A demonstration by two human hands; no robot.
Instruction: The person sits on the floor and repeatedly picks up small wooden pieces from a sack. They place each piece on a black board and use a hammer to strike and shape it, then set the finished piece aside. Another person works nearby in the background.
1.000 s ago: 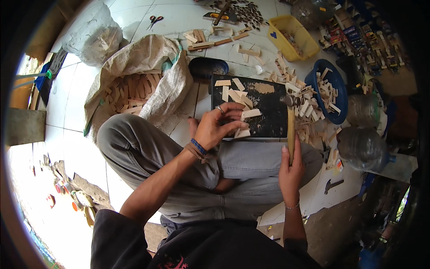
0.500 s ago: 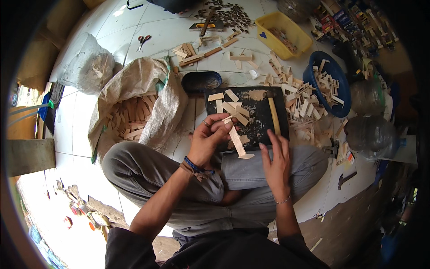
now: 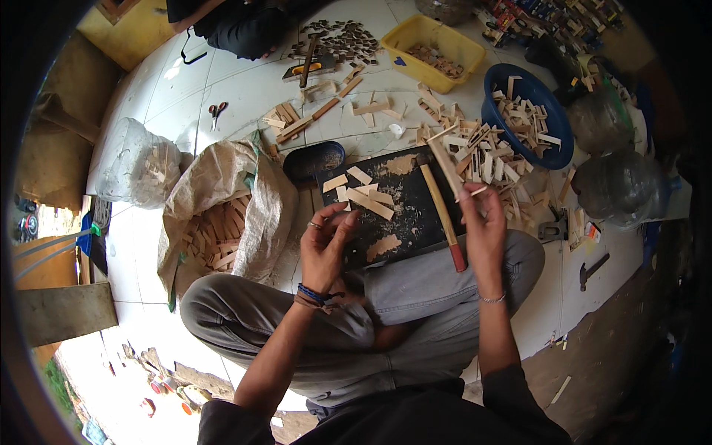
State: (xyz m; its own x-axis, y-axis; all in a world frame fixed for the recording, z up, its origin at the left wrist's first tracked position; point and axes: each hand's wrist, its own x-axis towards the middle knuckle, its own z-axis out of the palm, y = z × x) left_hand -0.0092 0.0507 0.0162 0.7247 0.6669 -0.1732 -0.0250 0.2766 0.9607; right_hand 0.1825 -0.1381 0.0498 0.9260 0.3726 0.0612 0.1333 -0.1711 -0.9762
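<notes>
Wooden piece: the pale strip (image 3: 447, 169) with a short crosspiece at each end rises slantwise from the fingertips of the right hand, its far end up and to the left, over the right edge of the black board
Right hand: the right hand (image 3: 486, 236) is closed narrowly on the strip's near end, thumb and fingers pinching it
Left hand: the left hand (image 3: 322, 251) is loosely curled, a gap between thumb and fingers; it hovers by the board's left edge, near the loose slats (image 3: 371, 202) and well apart from the strip
Black board: the board (image 3: 417, 231) lies beyond the lap, strewn with shavings; slats overlap on its left part
Hammer: the red-ended wooden handle (image 3: 439, 204) slants along the board's right side, between the two hands, just beside the strip
Heap: joined wooden pieces (image 3: 489, 159) crowd the floor right of the board, close behind the strip; a blue basin (image 3: 490, 104) of similar pieces stands beyond
Left side: an open sack (image 3: 273, 194) of slats; a dark oval tray (image 3: 291, 165) touches or nearly touches the board's far corner, I cannot tell which
</notes>
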